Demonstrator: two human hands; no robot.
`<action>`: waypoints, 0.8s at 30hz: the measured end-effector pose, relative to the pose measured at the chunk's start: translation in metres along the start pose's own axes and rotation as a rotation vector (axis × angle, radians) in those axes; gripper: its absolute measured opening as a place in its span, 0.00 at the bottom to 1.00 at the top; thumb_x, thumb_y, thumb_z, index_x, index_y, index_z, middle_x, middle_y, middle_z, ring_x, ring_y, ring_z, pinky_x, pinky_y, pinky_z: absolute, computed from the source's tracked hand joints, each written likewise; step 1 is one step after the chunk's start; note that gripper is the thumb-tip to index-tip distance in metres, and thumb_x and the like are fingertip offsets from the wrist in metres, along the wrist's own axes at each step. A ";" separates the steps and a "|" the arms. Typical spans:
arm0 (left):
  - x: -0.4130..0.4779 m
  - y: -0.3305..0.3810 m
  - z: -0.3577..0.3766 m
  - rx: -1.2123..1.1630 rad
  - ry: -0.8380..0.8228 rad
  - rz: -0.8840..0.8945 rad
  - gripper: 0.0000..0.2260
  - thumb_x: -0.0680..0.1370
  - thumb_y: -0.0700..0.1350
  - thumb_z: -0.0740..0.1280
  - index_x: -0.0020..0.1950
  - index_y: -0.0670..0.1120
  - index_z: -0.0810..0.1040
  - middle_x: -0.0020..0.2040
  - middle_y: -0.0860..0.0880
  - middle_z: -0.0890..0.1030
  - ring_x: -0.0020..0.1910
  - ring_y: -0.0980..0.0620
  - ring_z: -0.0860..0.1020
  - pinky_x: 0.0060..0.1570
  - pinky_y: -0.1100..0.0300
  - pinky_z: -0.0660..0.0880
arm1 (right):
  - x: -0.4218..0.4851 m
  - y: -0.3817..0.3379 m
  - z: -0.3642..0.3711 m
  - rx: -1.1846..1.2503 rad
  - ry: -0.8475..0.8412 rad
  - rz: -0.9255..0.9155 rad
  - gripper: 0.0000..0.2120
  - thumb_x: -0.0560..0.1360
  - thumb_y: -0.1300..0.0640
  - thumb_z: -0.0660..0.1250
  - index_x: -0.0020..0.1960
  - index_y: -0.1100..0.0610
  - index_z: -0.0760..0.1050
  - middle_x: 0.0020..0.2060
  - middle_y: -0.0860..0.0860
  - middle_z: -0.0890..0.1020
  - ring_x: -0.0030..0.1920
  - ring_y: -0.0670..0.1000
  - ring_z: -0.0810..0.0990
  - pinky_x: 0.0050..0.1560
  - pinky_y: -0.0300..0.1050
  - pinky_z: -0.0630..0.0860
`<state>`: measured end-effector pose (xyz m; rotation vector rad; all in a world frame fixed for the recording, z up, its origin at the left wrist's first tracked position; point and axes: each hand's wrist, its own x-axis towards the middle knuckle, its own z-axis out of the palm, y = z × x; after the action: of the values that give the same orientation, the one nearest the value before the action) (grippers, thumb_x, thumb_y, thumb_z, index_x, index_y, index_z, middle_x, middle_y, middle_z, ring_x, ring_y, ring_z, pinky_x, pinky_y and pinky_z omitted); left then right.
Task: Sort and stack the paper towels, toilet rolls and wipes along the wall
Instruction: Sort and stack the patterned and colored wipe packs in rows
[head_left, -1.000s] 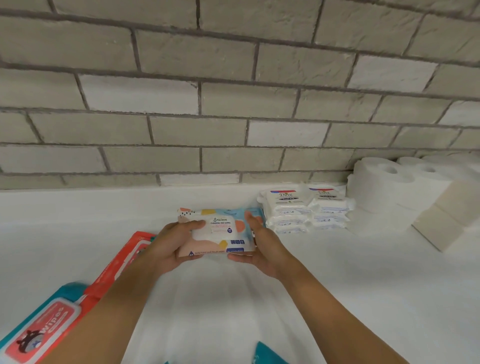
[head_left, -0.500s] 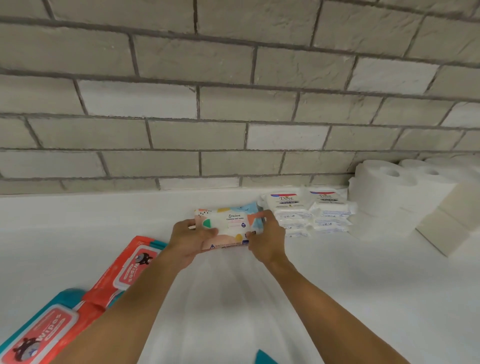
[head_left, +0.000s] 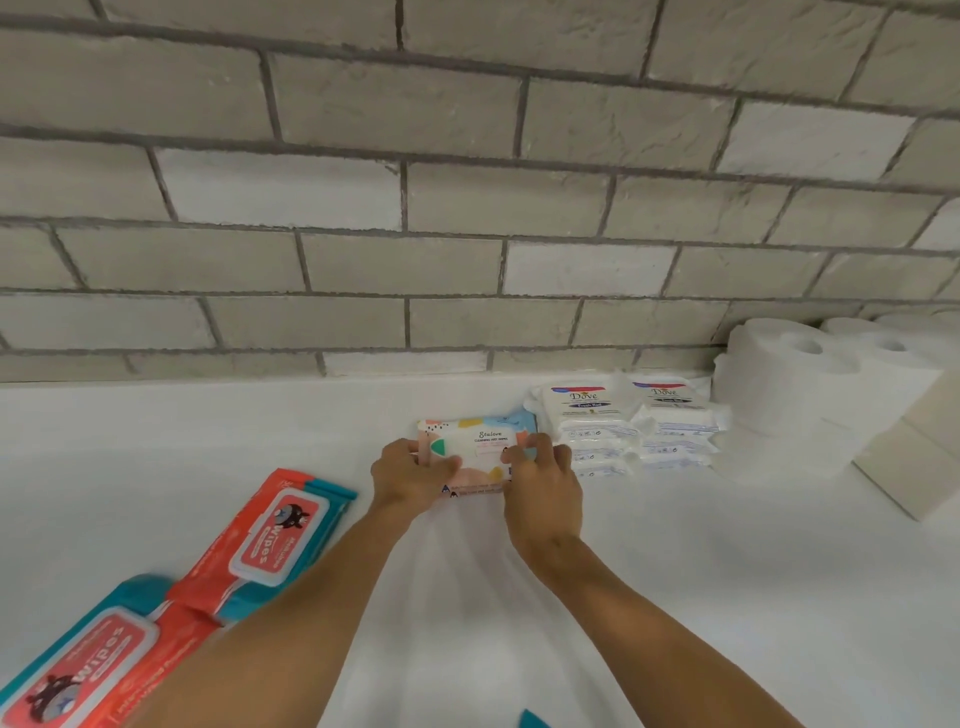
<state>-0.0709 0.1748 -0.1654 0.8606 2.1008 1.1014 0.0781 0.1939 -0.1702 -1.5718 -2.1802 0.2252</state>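
Pastel pack (head_left: 483, 442) — left hand (head_left: 410, 477), right hand (head_left: 544, 487) apparently gripping.

On the counter (head_left: 727, 597), the Stalove pack (head_left: 483, 447) lies between the left hand (head_left: 410, 475) and the right hand (head_left: 545, 488), just left of two Dove stacks (head_left: 582, 410) set side by side near the wall (head_left: 467, 208). Toilet rolls (head_left: 779, 374) stand right of those stacks, and two lidded wipes packs (head_left: 275, 535) lie overlapping at the near left.

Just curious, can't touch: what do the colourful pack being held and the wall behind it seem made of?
Colourful pack: probably soft printed plastic film, slight sheen, rumpled at one end. Wall: brick or brick-look cladding, matt and rough, painted pale, grey joints.
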 end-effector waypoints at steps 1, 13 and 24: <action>0.000 -0.002 0.001 -0.015 0.009 -0.010 0.21 0.71 0.51 0.75 0.59 0.43 0.78 0.52 0.48 0.82 0.45 0.52 0.77 0.37 0.65 0.73 | -0.001 -0.001 0.001 -0.012 -0.032 -0.004 0.23 0.63 0.62 0.79 0.57 0.57 0.80 0.62 0.58 0.76 0.58 0.61 0.76 0.48 0.51 0.80; -0.003 -0.006 -0.014 0.098 0.031 0.041 0.24 0.76 0.52 0.70 0.67 0.41 0.72 0.60 0.45 0.78 0.54 0.49 0.76 0.46 0.62 0.73 | -0.010 0.004 0.015 -0.095 -0.162 -0.145 0.19 0.80 0.58 0.60 0.71 0.53 0.67 0.75 0.56 0.62 0.74 0.59 0.59 0.65 0.53 0.72; -0.047 -0.037 -0.086 0.022 0.066 0.329 0.07 0.76 0.38 0.70 0.42 0.49 0.82 0.39 0.54 0.82 0.39 0.55 0.81 0.36 0.74 0.73 | -0.063 -0.022 -0.019 0.241 -0.061 -0.072 0.08 0.77 0.57 0.67 0.55 0.52 0.79 0.61 0.49 0.78 0.62 0.51 0.75 0.59 0.37 0.72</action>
<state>-0.1175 0.0825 -0.1468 1.2283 2.0755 1.2893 0.0833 0.1255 -0.1610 -1.3677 -2.1583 0.4996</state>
